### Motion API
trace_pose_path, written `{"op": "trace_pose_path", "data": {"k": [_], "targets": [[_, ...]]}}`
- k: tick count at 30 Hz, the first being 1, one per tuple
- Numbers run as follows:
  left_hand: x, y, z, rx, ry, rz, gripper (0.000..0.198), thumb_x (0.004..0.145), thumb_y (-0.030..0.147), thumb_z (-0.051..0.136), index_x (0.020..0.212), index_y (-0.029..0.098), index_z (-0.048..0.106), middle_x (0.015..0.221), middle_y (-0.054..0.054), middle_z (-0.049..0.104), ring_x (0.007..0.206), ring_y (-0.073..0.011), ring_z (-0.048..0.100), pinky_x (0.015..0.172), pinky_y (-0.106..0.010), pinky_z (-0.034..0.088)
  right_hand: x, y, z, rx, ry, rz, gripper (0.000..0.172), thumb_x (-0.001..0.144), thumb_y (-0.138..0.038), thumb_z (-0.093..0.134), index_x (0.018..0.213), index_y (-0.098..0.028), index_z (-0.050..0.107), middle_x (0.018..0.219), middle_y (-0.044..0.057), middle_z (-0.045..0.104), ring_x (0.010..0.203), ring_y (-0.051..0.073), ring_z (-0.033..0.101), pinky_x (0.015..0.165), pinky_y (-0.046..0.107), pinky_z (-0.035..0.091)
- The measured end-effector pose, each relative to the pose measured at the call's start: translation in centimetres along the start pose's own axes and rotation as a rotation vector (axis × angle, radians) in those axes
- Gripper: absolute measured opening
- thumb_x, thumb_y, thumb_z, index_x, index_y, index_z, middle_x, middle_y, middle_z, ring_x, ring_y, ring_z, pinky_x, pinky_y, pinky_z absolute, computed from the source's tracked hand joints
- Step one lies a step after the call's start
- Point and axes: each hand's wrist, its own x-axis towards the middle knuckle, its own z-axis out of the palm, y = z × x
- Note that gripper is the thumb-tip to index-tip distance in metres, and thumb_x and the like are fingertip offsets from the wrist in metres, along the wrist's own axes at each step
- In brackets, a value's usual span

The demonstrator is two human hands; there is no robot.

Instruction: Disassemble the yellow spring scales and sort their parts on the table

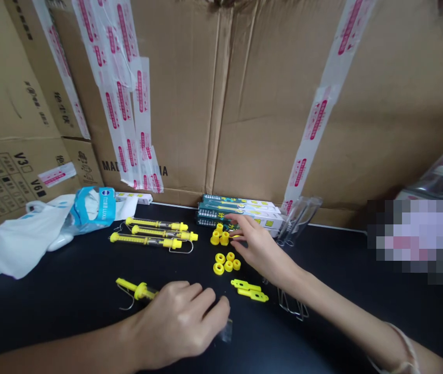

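My left hand (184,324) is wrapped round a partly assembled spring scale (143,292), with its yellow end and wire hook sticking out on the left and a clear tube end showing at the right. My right hand (254,241) hovers by the upright yellow end caps (220,236), fingers apart; a bit of yellow shows beneath its fingertips. Below these lie several small yellow rings (228,263). Two flat yellow strips (250,290) with holes rest nearer me. Three spring scales (153,234) with yellow ends and hooks lie side by side at left.
Stacked spring scale boxes (240,212) stand against the cardboard wall (174,104). Clear tubes (299,218) are at their right. Wire hooks (292,304) lie beneath my right forearm. A blue-and-white plastic packet (94,208) and white wrapping (22,234) sit at left on the black table (341,270).
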Motion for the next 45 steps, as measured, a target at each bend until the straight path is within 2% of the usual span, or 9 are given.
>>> {"op": "trace_pose_path", "data": {"k": [6, 8, 11, 21, 29, 34, 37, 40, 45], "targets": [[-0.2, 0.2, 0.4, 0.029, -0.005, -0.098, 0.016, 0.096, 0.018, 0.048, 0.102, 0.009, 0.059, 0.065, 0.001, 0.060, 0.052, -0.0173, 0.058, 0.043, -0.033, 0.039, -3.9, -4.8, -1.8, 0.056, 0.047, -0.016, 0.014, 0.095, -0.027, 0.057, 0.107, -0.022, 0.060, 0.096, 0.004, 0.066, 0.078, 0.016, 0.068, 0.073, 0.031, 0.059], [-0.1, 0.3, 0.4, 0.023, -0.005, -0.110, 0.018, 0.097, 0.017, 0.044, 0.105, 0.008, 0.058, 0.063, 0.001, 0.059, 0.051, -0.0174, 0.057, 0.043, -0.033, 0.039, -6.0, -6.2, -1.7, 0.125, -0.022, -0.048, 0.015, 0.094, -0.032, 0.060, 0.107, -0.025, 0.060, 0.091, 0.001, 0.068, 0.074, 0.014, 0.068, 0.067, 0.025, 0.058], [0.0, 0.4, 0.4, -0.012, -0.012, -0.094, 0.019, 0.099, 0.015, 0.037, 0.095, 0.011, 0.055, 0.055, 0.003, 0.053, 0.045, -0.0166, 0.053, 0.040, -0.032, 0.035, -8.6, -7.0, -0.9, 0.179, -0.081, -0.074, 0.040, 0.083, -0.037, 0.073, 0.117, -0.025, 0.055, 0.086, -0.001, 0.071, 0.065, 0.013, 0.068, 0.061, 0.021, 0.058], [0.1, 0.5, 0.2, -0.093, -0.062, -0.130, 0.015, 0.099, 0.014, 0.033, 0.095, 0.016, 0.047, 0.072, -0.001, 0.065, 0.054, -0.0176, 0.064, 0.048, -0.028, 0.051, -9.8, -6.9, 0.1, 0.292, -0.023, -0.047, 0.053, 0.089, -0.016, 0.063, 0.135, -0.033, 0.043, 0.101, -0.003, 0.072, 0.079, 0.011, 0.071, 0.077, 0.019, 0.058], [0.0, 0.1, 0.1, -0.009, -0.030, -0.212, 0.024, 0.088, 0.009, 0.045, 0.112, 0.012, 0.050, 0.077, -0.003, 0.068, 0.063, -0.0201, 0.068, 0.056, -0.031, 0.055, -9.7, -5.8, -1.3, 0.460, 0.125, 0.167, 0.027, 0.094, -0.025, 0.057, 0.120, -0.029, 0.061, 0.104, 0.004, 0.066, 0.091, 0.017, 0.069, 0.078, 0.027, 0.061], [-0.2, -1.8, -0.5, 0.011, -0.008, -0.313, 0.025, 0.088, 0.012, 0.050, 0.113, 0.013, 0.052, 0.081, -0.004, 0.067, 0.070, -0.0222, 0.067, 0.062, -0.034, 0.054, -8.5, -4.8, -4.0, 0.564, 0.286, 0.330, 0.029, 0.088, -0.039, 0.064, 0.113, -0.024, 0.065, 0.096, 0.006, 0.070, 0.083, 0.019, 0.071, 0.076, 0.030, 0.061], [-0.1, -2.6, -0.5, -0.218, 0.057, -0.487, 0.016, 0.090, 0.017, 0.056, 0.106, 0.020, 0.055, 0.082, 0.000, 0.067, 0.072, -0.0180, 0.066, 0.069, -0.031, 0.053, -8.0, -3.7, -5.6, 0.549, 0.373, 0.381, 0.036, 0.083, -0.046, 0.069, 0.111, -0.023, 0.067, 0.093, 0.006, 0.072, 0.081, 0.020, 0.070, 0.080, 0.033, 0.060], [0.1, -2.7, 0.0, -0.542, 0.072, -0.666, 0.012, 0.091, 0.026, 0.060, 0.102, 0.022, 0.058, 0.073, 0.006, 0.065, 0.061, -0.0111, 0.062, 0.059, -0.021, 0.050, -8.0, -2.3, -6.4, 0.520, 0.441, 0.421, 0.042, 0.080, -0.050, 0.071, 0.112, -0.024, 0.068, 0.094, 0.007, 0.073, 0.084, 0.021, 0.069, 0.085, 0.036, 0.057], [0.1, -2.6, 0.8, -0.734, 0.037, -0.774, 0.017, 0.089, 0.032, 0.064, 0.102, 0.022, 0.063, 0.075, 0.005, 0.068, 0.064, -0.0115, 0.065, 0.057, -0.020, 0.049, -8.3, -1.1, -6.1, 0.610, 0.414, 0.496, 0.048, 0.075, -0.051, 0.075, 0.112, -0.022, 0.070, 0.087, 0.006, 0.073, 0.082, 0.020, 0.067, 0.082, 0.032, 0.055]]}}
